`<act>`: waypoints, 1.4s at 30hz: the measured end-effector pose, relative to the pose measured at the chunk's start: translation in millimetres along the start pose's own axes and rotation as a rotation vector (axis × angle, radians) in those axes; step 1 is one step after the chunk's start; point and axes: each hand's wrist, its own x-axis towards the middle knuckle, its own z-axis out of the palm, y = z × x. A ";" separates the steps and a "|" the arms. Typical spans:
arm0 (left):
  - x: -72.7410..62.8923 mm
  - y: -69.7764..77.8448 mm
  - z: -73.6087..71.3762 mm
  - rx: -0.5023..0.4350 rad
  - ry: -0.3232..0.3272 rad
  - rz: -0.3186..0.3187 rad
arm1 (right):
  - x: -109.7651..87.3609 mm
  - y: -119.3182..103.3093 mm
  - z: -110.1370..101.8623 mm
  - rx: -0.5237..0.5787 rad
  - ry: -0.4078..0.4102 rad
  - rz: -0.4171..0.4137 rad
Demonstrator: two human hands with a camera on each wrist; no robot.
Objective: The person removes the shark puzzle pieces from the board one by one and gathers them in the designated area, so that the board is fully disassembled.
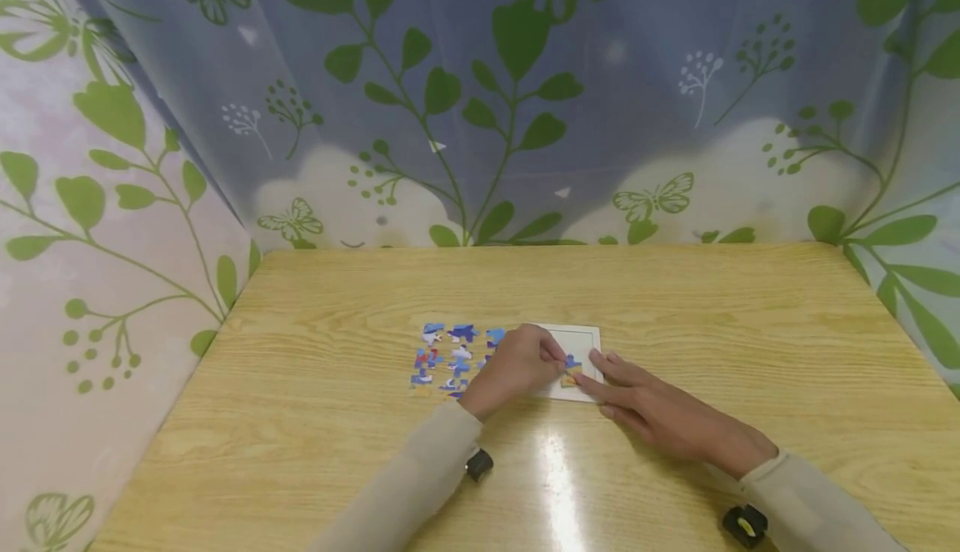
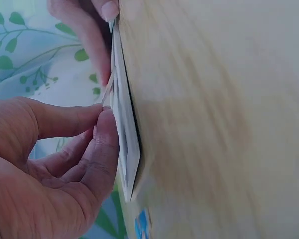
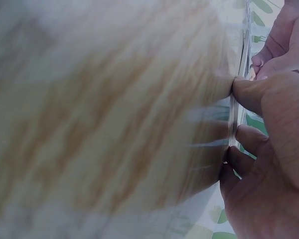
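A white puzzle tray [image 1: 583, 339] lies on the table, with blue and yellow jigsaw pieces [image 1: 573, 363] in its lower right part. My left hand [image 1: 521, 362] reaches over the tray from the left. Between thumb and index finger it pinches a thin jigsaw piece [image 2: 107, 92], seen edge-on in the left wrist view and tilted against the tray. From the right, my right hand [image 1: 663, 408] lies with extended fingers across the tray's right edge; one fingertip touches the pieces. The right wrist view shows its fingers [image 3: 251, 133] along the tray's edge.
Several loose jigsaw pieces [image 1: 461, 353] lie in rows left of the tray, partly hidden by my left hand and forearm. The wooden table [image 1: 300, 419] meets a leaf-patterned curtain [image 1: 480, 118] at its back edge, with similar cloth on both sides.
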 end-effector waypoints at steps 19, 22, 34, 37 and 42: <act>-34.7 -33.9 -53.5 0.016 0.061 -0.017 | -0.6 0.9 1.2 0.006 -0.002 0.008; -40.0 -38.4 -58.1 0.033 0.064 -0.009 | -0.1 0.7 0.9 0.015 -0.014 0.022; -55.3 -50.7 -61.9 0.111 0.047 0.000 | 0.2 -0.1 -0.7 0.014 -0.023 0.041; -56.1 -53.1 -60.0 0.126 0.060 0.005 | -0.4 0.1 -0.7 0.013 -0.019 0.040; -55.3 -54.9 -56.0 0.180 0.094 0.038 | -0.5 -0.2 -0.4 0.026 -0.020 0.042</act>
